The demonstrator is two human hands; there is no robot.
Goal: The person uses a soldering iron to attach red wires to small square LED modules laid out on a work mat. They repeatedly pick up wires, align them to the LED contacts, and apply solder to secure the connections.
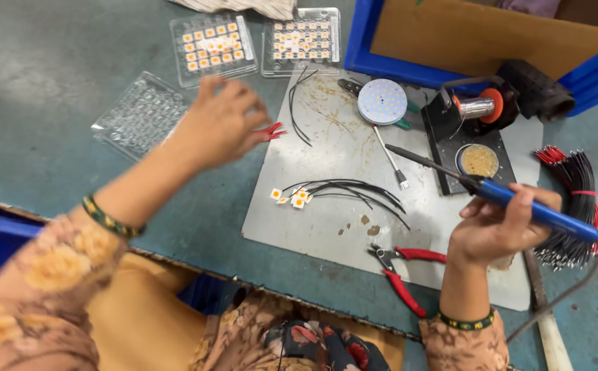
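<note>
My right hand grips a blue-handled soldering iron, its dark tip pointing left over the grey metal sheet. My left hand, blurred with motion, hovers at the sheet's upper left edge and pinches red wire ends. Several small square yellow LED chips with thin black wires attached lie in the middle of the sheet. A round white LED disc rests at the sheet's top.
Two clear trays of LED chips and an emptier clear tray lie at the back. A solder spool stand with a flux tin, red-handled pliers, tweezers and a bundle of black-and-red wires surround the sheet.
</note>
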